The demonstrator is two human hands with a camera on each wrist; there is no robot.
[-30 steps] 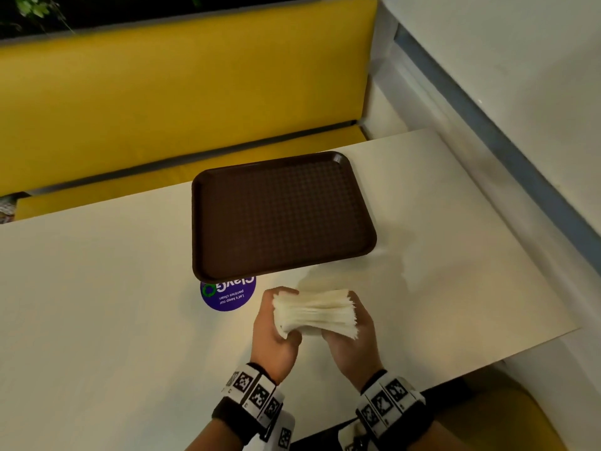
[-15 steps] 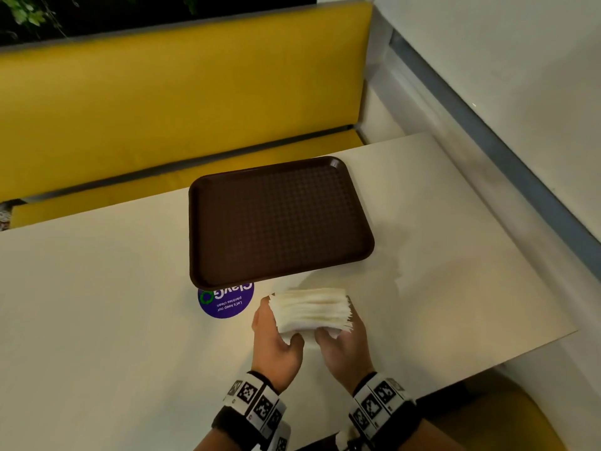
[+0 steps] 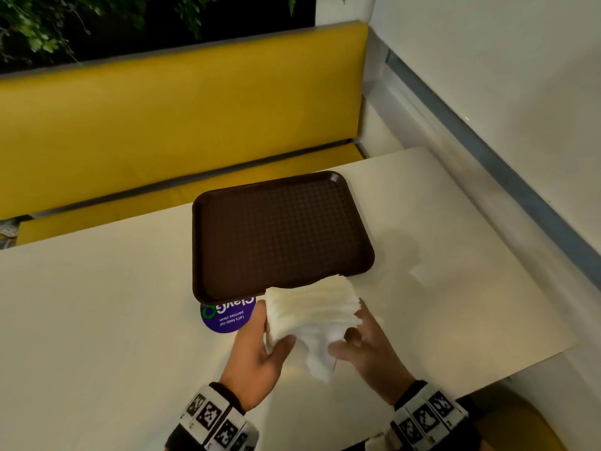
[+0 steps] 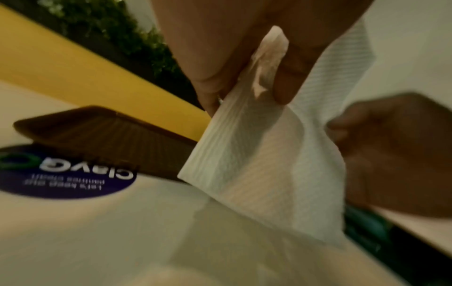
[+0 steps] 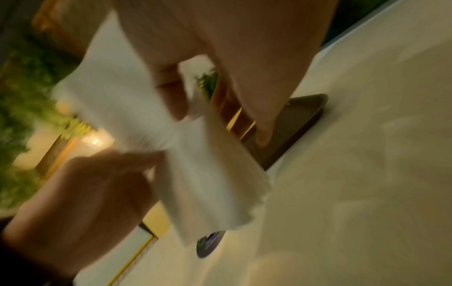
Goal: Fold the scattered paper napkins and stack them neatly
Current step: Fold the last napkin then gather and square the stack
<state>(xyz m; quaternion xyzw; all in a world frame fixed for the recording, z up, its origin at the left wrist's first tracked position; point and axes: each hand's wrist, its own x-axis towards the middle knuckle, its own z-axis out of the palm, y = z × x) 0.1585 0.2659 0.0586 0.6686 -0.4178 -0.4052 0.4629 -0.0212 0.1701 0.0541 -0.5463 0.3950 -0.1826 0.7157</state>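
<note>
A thick stack of white paper napkins [image 3: 313,305] is held just above the cream table, its far edge overlapping the near rim of the brown tray [image 3: 279,236]. My left hand [image 3: 273,348] grips the stack's left end, thumb on the near face. My right hand [image 3: 349,345] holds the right end with its fingers curled underneath. One loose napkin [image 3: 320,361] sags from the stack between the hands. In the left wrist view that napkin [image 4: 264,174] hangs from my pinching fingers [image 4: 281,91]. The right wrist view is blurred, with napkins [image 5: 195,164] draped over my fingers [image 5: 173,100].
The tray holds nothing. A round purple sticker [image 3: 226,315] lies on the table [image 3: 97,320] at the tray's near left corner. A yellow bench [image 3: 179,125] runs behind the table, and a white wall with a grey ledge [image 3: 487,151] runs along the right.
The stack has moved slightly forward to the tray's near rim. One napkin has come loose and now hangs below the stack between my hands.
</note>
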